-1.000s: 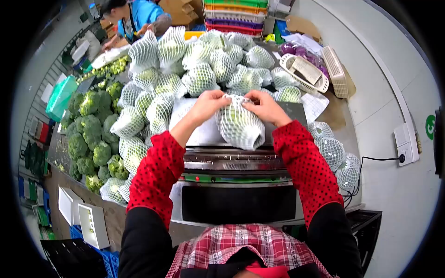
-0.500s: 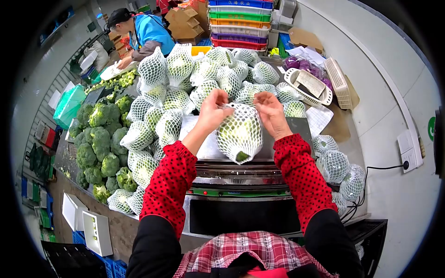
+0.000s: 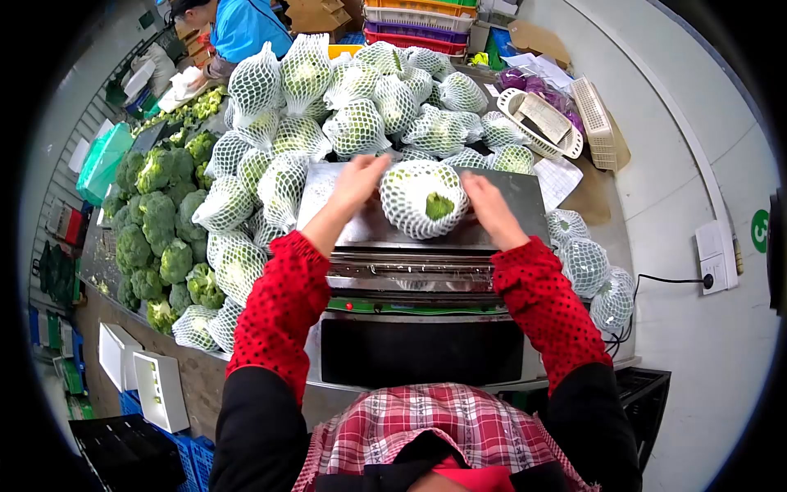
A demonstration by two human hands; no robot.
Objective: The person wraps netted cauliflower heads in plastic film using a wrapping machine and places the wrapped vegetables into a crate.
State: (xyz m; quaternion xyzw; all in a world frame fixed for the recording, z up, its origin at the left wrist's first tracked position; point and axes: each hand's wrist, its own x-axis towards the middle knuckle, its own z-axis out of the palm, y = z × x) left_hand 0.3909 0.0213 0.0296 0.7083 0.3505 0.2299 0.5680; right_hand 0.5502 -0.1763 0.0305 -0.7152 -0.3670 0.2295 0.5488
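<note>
A round vegetable in white foam netting (image 3: 423,199) rests on the metal top of the machine (image 3: 361,223), its cut green stem facing toward me. My left hand (image 3: 357,187) is just off its left side, fingers apart and holding nothing. On the other side my right hand (image 3: 490,205) is close to the netting with its fingers extended; whether the fingertips touch it is hard to tell. Behind and to the left, many netted vegetables (image 3: 355,129) are piled up. Bare broccoli heads (image 3: 158,215) lie farther left.
White baskets (image 3: 537,123) stand at the back right, beside a sheet of paper (image 3: 557,180). Several netted pieces (image 3: 585,266) lie right of the machine. Stacked crates (image 3: 416,25) rise behind the pile. A co-worker in blue (image 3: 248,31) is at the back left.
The netted vegetable has gone from hanging between my hands to lying on the metal top, stem turned toward me. Both hands have let go of the netting and come down beside it.
</note>
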